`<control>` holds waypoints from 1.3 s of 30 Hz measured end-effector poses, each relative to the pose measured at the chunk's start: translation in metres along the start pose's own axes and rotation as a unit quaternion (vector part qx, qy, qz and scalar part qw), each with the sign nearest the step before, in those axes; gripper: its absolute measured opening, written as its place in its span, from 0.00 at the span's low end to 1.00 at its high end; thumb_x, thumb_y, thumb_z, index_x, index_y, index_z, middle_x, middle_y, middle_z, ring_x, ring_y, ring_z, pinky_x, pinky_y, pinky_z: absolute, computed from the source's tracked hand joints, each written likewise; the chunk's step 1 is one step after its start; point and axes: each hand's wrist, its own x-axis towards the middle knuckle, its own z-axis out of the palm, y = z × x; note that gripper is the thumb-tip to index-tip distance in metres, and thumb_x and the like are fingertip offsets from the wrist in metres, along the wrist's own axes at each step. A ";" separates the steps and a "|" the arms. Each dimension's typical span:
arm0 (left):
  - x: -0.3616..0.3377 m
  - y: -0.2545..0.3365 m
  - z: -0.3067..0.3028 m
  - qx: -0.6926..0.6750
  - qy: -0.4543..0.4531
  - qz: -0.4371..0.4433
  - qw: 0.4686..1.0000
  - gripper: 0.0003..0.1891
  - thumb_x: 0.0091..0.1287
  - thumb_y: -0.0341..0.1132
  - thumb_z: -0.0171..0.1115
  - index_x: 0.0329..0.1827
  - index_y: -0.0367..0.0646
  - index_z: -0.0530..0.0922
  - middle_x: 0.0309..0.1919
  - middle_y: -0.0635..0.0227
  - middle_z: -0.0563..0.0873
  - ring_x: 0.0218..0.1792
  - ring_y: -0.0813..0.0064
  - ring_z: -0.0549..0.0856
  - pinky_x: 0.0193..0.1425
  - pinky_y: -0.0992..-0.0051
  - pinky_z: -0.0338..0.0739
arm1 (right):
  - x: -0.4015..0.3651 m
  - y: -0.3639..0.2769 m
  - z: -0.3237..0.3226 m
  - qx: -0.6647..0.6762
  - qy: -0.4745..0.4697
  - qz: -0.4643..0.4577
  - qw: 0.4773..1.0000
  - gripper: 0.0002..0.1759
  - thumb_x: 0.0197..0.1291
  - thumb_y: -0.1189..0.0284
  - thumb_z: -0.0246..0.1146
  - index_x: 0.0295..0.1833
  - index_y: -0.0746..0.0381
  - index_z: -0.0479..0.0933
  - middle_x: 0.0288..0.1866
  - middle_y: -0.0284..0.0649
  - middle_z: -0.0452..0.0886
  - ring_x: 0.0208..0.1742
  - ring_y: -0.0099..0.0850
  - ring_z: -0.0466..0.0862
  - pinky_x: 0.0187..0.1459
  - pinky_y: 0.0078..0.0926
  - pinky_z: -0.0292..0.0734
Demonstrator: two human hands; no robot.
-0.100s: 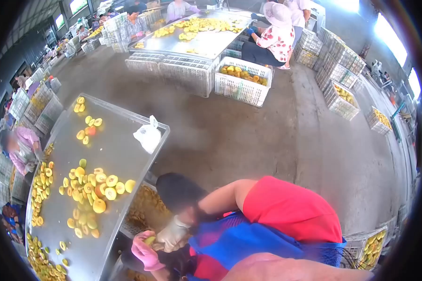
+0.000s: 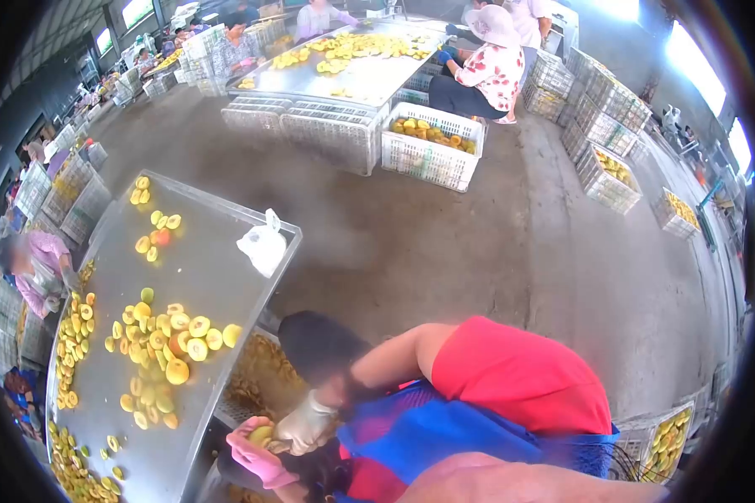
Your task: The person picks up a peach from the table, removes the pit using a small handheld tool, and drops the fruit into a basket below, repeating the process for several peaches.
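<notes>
My left hand (image 2: 260, 457), in a pink glove, is closed around a yellow peach half (image 2: 262, 436). Close against it on the right is my right hand (image 2: 306, 425) in a pale, off-white glove. Its fingers are curled at the peach, and whatever they grip is hidden. Both hands are low over my lap, in front of my blue apron (image 2: 445, 427). Just beyond them, a crate (image 2: 229, 412) of yellowish pieces stands partly under the metal table edge. On the metal table (image 2: 218, 226) lie peach halves (image 2: 176, 335) in loose clusters, some with cut faces up.
A knotted white plastic bag (image 2: 264, 245) sits at the table's corner. Across the table a co-worker (image 2: 42, 264) in pink checks works beside more peaches. Further off, people surround a second table (image 2: 335, 67). Filled crates (image 2: 432, 142) stand on the floor, with stacks (image 2: 604, 109) at right.
My left hand has shifted slightly left and turned, so more of the peach half shows. My right fingers stay close against it. The peaches on the table look unchanged.
</notes>
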 end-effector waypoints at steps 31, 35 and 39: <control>0.056 -0.006 -0.095 0.109 0.215 -0.103 0.965 0.24 0.76 0.32 0.59 0.74 0.46 0.68 0.59 0.62 0.83 0.53 0.72 0.84 0.51 0.75 0.77 | 0.055 0.084 -0.025 -0.352 0.232 0.077 0.904 0.14 0.69 0.62 0.58 0.53 0.58 0.74 0.37 0.50 0.86 0.40 0.52 0.87 0.40 0.49 0.78; 0.110 -0.030 -0.075 0.337 0.125 0.001 0.933 0.24 0.73 0.41 0.64 0.70 0.45 0.75 0.62 0.60 0.81 0.52 0.69 0.82 0.49 0.73 0.76 | 0.072 0.116 -0.031 -0.423 0.266 -0.040 0.865 0.27 0.64 0.71 0.58 0.68 0.65 0.64 0.33 0.50 0.85 0.37 0.52 0.87 0.38 0.48 0.79; 0.156 -0.033 -0.031 0.419 0.057 0.002 0.906 0.29 0.71 0.51 0.62 0.70 0.44 0.75 0.67 0.51 0.77 0.66 0.53 0.77 0.69 0.61 0.73 | 0.085 0.166 -0.045 -0.439 0.236 -0.069 0.864 0.35 0.62 0.73 0.59 0.74 0.64 0.58 0.35 0.50 0.85 0.39 0.50 0.87 0.39 0.47 0.79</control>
